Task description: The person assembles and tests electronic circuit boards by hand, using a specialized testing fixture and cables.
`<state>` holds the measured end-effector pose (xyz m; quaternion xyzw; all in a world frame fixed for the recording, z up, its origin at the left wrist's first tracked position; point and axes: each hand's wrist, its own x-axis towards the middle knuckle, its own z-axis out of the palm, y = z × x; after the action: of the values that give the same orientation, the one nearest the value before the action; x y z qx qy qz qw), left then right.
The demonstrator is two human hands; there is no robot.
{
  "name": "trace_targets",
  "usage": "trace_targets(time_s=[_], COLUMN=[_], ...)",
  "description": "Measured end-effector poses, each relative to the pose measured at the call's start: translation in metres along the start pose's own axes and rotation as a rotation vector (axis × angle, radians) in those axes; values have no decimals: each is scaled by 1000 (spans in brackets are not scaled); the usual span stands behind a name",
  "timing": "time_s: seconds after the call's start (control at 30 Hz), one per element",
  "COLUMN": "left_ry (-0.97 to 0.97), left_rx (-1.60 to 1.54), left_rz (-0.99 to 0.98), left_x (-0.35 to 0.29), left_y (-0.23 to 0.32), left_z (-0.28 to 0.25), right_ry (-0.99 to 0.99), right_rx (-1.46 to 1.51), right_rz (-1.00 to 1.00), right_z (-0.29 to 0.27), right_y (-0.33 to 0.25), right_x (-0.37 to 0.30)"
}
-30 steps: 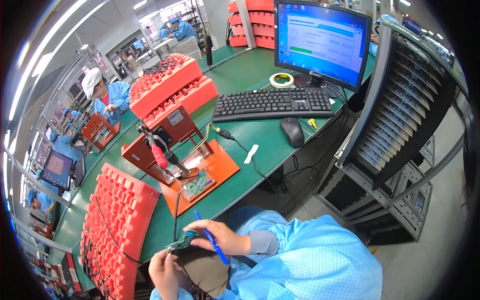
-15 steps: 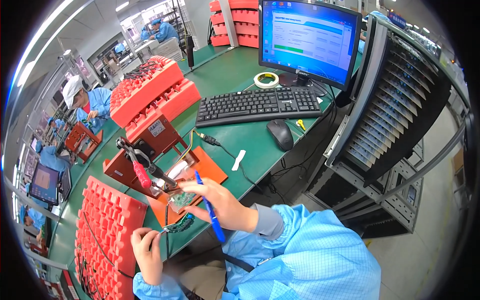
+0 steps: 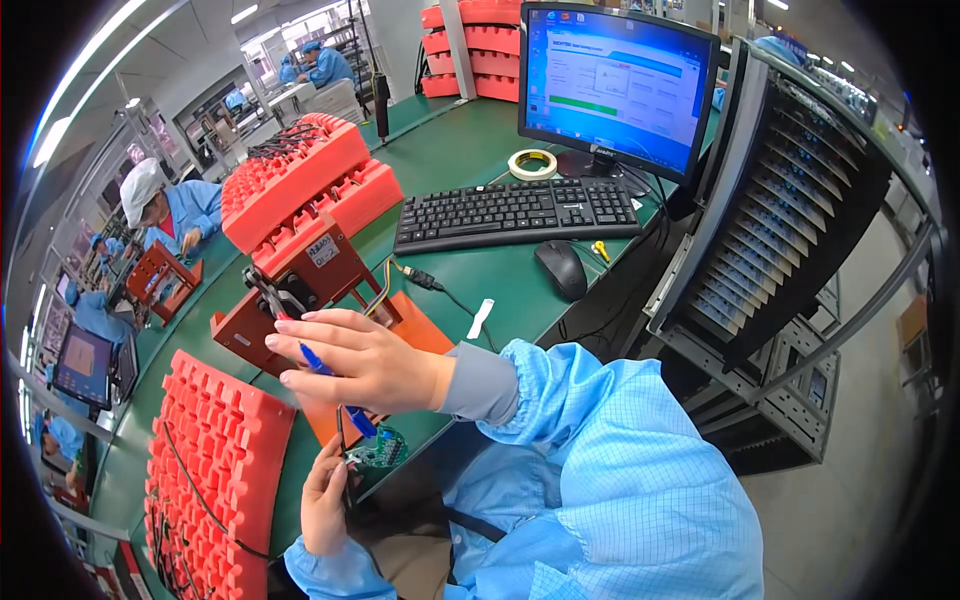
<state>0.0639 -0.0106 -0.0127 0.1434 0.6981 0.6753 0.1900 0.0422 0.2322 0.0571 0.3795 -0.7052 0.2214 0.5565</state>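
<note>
My right hand [image 3: 370, 362] reaches across the test fixture [image 3: 240, 332], its fingers over the toggle clamp [image 3: 272, 292] and hiding most of the clamp's handle. A blue pen [image 3: 362, 422] is tucked between those fingers and slants down toward my lap. Below it, my left hand [image 3: 324, 495] pinches the edge of a small green circuit board [image 3: 384, 448] at the bench's near edge. A dark cable passes beside the left fingers. The fixture's orange base [image 3: 425, 325] shows to the right of my right hand; what lies in its middle is hidden.
Red foam trays [image 3: 215, 450] stand at left and behind the fixture. A keyboard [image 3: 515, 212], mouse [image 3: 560, 270], tape roll [image 3: 532, 164] and monitor [image 3: 615, 85] occupy the bench's far side. At right is a rack of boards [image 3: 780, 220]. A co-worker [image 3: 165, 205] sits at far left.
My right hand has moved left from the fixture's middle to the clamp, the pen still in it. My left hand has shifted right with the circuit board. A small window has appeared on the monitor.
</note>
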Motion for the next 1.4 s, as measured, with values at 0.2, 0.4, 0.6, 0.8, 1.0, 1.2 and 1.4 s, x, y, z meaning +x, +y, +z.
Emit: trace_targets(time_s=[0.2,0.4,0.6,0.8,1.0,1.2,1.4], left_ry=[65,159,112,23,36,138,156], left_rx=[-73,-4,381,333,400,552,772], left_rz=[35,130,269,70,21,-85,-142], left_x=[4,3,24,13,56,85,96], left_y=[-7,-4,54,34,16,1,3], left_z=[2,-6,-5,-5,1,-6,-7], right_ry=[33,167,106,40,73,79,95], right_rx=[32,230,435,562,567,556,454], right_rz=[-65,-85,437,553,559,475,546], right_z=[-6,-1,7,20,10,22,21], right_y=[15,25,103,69,65,68,52], right_x=[-1,63,155,157,156,152,152])
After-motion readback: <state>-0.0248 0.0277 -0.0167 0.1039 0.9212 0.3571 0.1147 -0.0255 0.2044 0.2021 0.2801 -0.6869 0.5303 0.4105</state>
